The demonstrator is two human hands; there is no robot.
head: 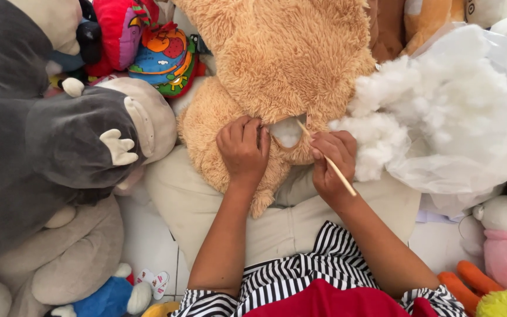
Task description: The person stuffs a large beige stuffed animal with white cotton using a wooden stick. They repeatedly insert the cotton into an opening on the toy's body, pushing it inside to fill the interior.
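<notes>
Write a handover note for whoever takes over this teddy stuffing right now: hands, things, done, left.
Left hand: grips the fur edge of the opening in the tan teddy, holding it apart.
Right hand: holds a thin stick, tip at the opening.
Teddy lies across the lap; white stuffing shows inside the opening.
Loose stuffing spills from a clear bag just right of the teddy, beside the right hand.
Done: some filling is in. How full the teddy is cannot be told.
Left: the opening is still unclosed; plenty of stuffing remains in the bag.
</notes>
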